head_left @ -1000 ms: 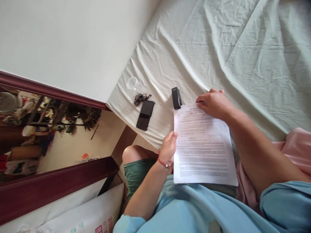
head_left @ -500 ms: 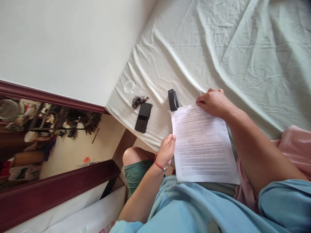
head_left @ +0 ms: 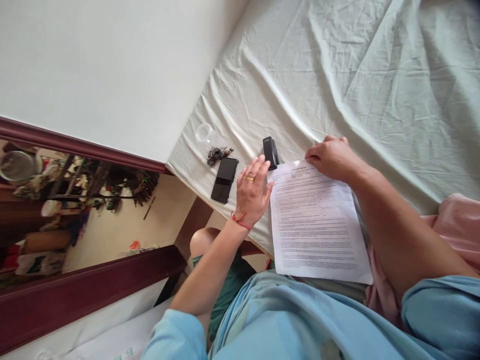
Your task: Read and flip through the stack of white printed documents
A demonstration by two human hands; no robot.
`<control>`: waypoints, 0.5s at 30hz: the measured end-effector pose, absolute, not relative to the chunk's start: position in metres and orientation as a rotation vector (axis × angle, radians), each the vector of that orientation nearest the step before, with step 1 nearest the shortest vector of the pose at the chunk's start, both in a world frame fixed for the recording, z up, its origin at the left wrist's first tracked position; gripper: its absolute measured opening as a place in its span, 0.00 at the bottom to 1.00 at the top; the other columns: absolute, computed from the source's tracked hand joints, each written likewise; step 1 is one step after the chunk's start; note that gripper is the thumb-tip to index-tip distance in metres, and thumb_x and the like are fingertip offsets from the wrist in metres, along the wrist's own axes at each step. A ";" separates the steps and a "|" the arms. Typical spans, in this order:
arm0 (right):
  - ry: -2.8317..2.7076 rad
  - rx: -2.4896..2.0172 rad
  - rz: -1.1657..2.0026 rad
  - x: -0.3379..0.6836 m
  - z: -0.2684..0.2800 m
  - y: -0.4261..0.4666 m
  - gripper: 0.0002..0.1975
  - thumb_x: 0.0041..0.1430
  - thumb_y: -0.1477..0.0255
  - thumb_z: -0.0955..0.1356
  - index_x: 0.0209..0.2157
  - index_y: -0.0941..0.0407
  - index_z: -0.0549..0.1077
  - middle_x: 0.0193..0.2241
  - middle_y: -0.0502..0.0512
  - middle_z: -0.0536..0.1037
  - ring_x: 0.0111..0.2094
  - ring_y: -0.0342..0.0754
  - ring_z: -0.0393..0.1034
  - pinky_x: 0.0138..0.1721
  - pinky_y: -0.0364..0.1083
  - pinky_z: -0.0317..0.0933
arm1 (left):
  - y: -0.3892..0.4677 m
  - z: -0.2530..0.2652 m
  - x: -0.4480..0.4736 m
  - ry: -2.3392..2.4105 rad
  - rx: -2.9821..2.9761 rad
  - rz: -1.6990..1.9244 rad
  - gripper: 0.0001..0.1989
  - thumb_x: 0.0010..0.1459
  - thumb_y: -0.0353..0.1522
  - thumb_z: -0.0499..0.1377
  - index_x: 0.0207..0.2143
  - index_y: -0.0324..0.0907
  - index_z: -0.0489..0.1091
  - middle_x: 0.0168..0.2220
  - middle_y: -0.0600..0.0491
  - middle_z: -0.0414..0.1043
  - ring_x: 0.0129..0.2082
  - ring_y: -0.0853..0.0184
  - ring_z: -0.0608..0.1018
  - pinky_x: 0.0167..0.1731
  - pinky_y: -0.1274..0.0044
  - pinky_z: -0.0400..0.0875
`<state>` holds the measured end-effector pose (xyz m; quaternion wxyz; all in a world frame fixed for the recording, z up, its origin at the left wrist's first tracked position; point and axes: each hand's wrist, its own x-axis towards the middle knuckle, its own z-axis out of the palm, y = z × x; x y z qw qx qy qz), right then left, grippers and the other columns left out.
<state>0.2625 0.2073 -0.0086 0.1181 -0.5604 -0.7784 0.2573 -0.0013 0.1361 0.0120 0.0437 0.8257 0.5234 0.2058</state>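
A printed sheet of paper (head_left: 315,225) lies partly on the bed's edge and reaches toward my lap. My right hand (head_left: 333,159) pinches its top edge near the right corner. At the top left corner sits a black stapler (head_left: 270,152), touching or overlapping the paper; I cannot tell whether the corner is inside it. My left hand (head_left: 253,192), with a ring and a red string bracelet, is open with fingers stretched toward the stapler. Its thumb is close to the paper's left edge.
On the pale green sheet (head_left: 367,65) lie a black phone (head_left: 224,181), a tangled dark cord (head_left: 217,154) and a clear plastic container (head_left: 204,133). A white wall (head_left: 105,75) rises at the left, above a dark red wooden frame (head_left: 93,272). Pink cloth (head_left: 455,225) lies at the right.
My left hand has let go of the paper's left edge and moved up beside the stapler, its fingers now spread. My right hand still pinches the top edge.
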 end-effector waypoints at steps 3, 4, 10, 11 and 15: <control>-2.285 -1.612 0.739 0.263 -0.009 0.208 0.15 0.66 0.69 0.63 0.34 0.52 0.82 0.34 0.60 0.83 0.50 0.65 0.67 0.53 0.65 0.54 | 0.167 -0.001 -0.001 1.481 2.582 0.528 0.23 0.73 0.36 0.54 0.67 0.44 0.67 0.70 0.44 0.67 0.73 0.55 0.65 0.74 0.55 0.52; -2.285 -1.608 0.736 0.263 -0.010 0.208 0.15 0.66 0.69 0.63 0.34 0.52 0.82 0.34 0.61 0.83 0.50 0.65 0.67 0.53 0.65 0.54 | 0.175 -0.004 -0.002 1.447 2.592 0.502 0.22 0.73 0.34 0.52 0.66 0.45 0.69 0.69 0.45 0.70 0.72 0.56 0.68 0.74 0.55 0.53; -2.296 -1.668 0.766 0.261 -0.006 0.207 0.15 0.68 0.72 0.64 0.35 0.51 0.83 0.34 0.60 0.82 0.52 0.65 0.67 0.54 0.64 0.53 | 0.185 -0.017 -0.013 1.339 2.601 0.484 0.23 0.73 0.29 0.50 0.66 0.45 0.70 0.67 0.46 0.72 0.70 0.59 0.71 0.73 0.56 0.58; -2.296 -1.676 0.772 0.260 -0.005 0.207 0.14 0.68 0.72 0.64 0.35 0.51 0.83 0.34 0.59 0.82 0.52 0.64 0.67 0.55 0.63 0.53 | 0.182 -0.022 -0.013 1.333 2.591 0.500 0.24 0.73 0.27 0.49 0.67 0.46 0.69 0.68 0.47 0.70 0.71 0.59 0.69 0.73 0.56 0.57; -2.308 -1.666 0.766 0.259 -0.003 0.206 0.14 0.67 0.73 0.64 0.34 0.53 0.82 0.36 0.60 0.83 0.52 0.65 0.67 0.54 0.63 0.54 | 0.169 -0.041 -0.013 1.367 2.551 0.628 0.30 0.71 0.23 0.45 0.71 0.47 0.64 0.71 0.49 0.66 0.74 0.63 0.64 0.73 0.61 0.60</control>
